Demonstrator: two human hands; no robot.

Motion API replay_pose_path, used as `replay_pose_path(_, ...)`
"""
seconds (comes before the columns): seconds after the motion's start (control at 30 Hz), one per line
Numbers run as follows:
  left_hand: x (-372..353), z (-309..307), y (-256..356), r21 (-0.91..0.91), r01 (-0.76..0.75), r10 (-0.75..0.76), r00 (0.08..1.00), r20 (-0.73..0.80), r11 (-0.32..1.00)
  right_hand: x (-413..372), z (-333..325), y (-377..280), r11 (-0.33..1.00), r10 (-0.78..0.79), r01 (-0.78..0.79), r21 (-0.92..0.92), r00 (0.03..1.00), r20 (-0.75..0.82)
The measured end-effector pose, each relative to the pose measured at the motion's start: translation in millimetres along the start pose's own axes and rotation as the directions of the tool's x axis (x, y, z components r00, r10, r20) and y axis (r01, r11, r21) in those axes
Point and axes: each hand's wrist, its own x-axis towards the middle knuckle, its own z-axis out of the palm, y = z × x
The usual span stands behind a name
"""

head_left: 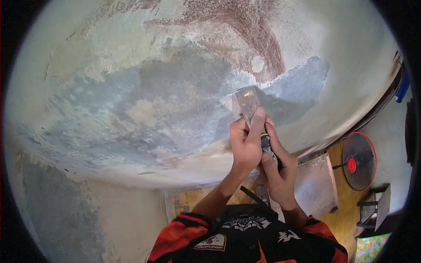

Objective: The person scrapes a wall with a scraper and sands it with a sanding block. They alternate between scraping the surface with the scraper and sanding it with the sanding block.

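A scraper (247,100) with a flat, broad metal blade is pressed against the painted wall (184,87). My left hand (246,147) is closed around the base of the blade and the upper handle, its thumb lying along the metal. Lower down, my right hand (280,171) wraps round the dark handle, which has a yellowish band. The blade's tip touches the surface at the border between a blue-grey patch and a reddish-brown, whitish area. Rough, ragged edges of the coating show around the tip. Part of the handle is hidden by my fingers.
To the right stands a fan (358,161) with a red rim. A pale board (313,186) leans or lies below my right hand. Farther right are a dark stool (375,206) and a floral cloth (372,247). Yellowish flooring (337,215) shows beneath.
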Motion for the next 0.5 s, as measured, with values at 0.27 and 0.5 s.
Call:
replay_pose_path(0.27,8.8,-3.5,-5.8,0.073,-0.073,0.075,0.997,-0.022,0.995,3.2,0.3,0.1,0.999,0.047,-0.047,0.020,0.998,0.031)
replay_pose_path(0.5,7.5,-1.3,15.4,0.063,-0.024,0.025,1.000,-0.006,0.998,11.8,-1.3,-12.5,0.997,-0.073,0.074,-0.036,0.997,0.014)
